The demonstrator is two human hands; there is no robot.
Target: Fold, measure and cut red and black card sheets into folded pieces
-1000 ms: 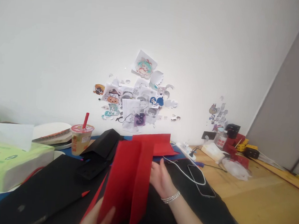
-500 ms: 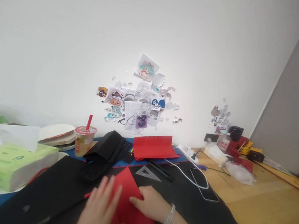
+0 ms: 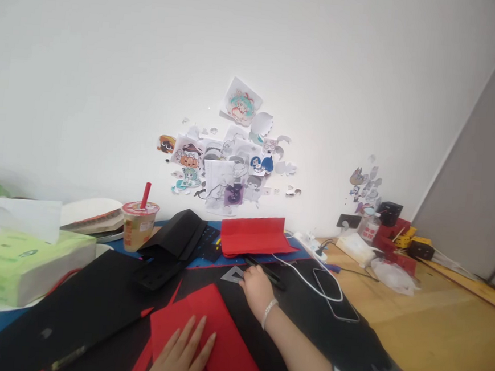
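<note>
At the left edge of the worktop a green tissue pack was seen, with a sealed drink cup behind it toward the wall. Near the front edge the red paper sheet was laid flat on black card, already creased, and was pinned by the left hand, fingers spread and pressed flat, nothing pinched. Marking appeared yet to be done. Further in, the right hand was loosely curled at a clear set square and a black pen; whether either was gripped could not be told. A folded red sheet, a white cable and a phone crowded the right.
</note>
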